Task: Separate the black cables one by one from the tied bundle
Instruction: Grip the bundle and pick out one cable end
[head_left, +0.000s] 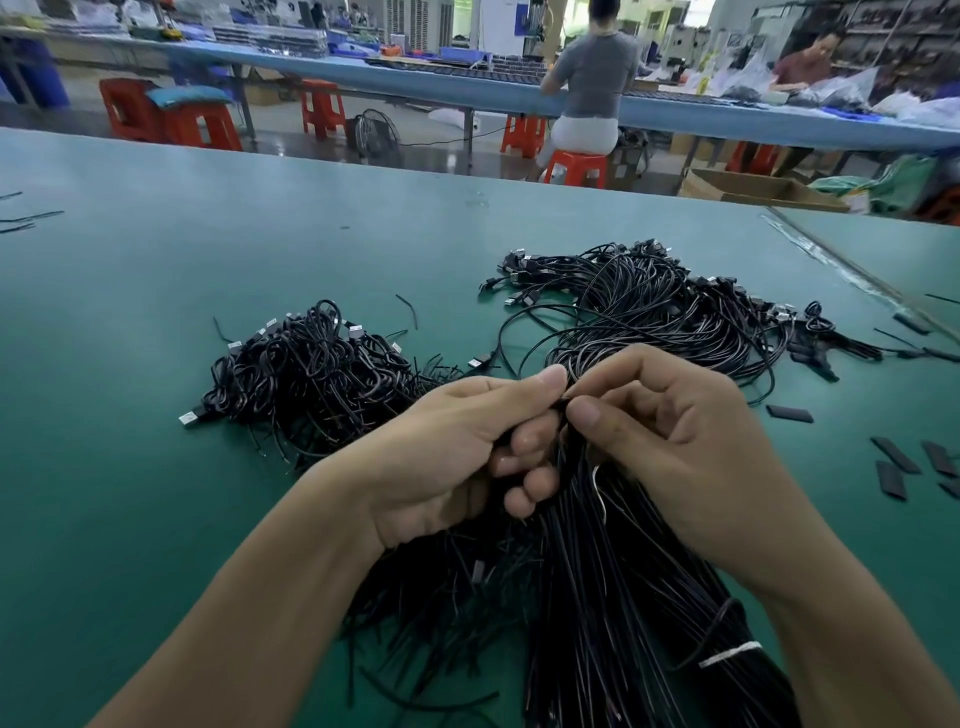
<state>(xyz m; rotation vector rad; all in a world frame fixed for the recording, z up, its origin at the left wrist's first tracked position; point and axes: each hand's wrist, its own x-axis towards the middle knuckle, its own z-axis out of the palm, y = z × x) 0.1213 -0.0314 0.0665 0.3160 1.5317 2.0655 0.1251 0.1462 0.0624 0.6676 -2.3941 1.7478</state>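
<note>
A thick bundle of black cables (613, 597) runs from the bottom edge up to my hands, bound by a white tie (730, 653) low on the right. My left hand (457, 447) grips the top of the bundle, fingers curled round it. My right hand (675, 431) pinches a cable end between thumb and forefinger, right beside my left thumb. A thin black cable (511, 332) loops away from my hands toward the far pile.
A heap of coiled black cables (306, 369) lies to the left on the green table (130, 338). A larger loose pile with USB plugs (654, 301) lies behind my hands. Short black sleeves (893, 457) are scattered at right. People sit at a far bench.
</note>
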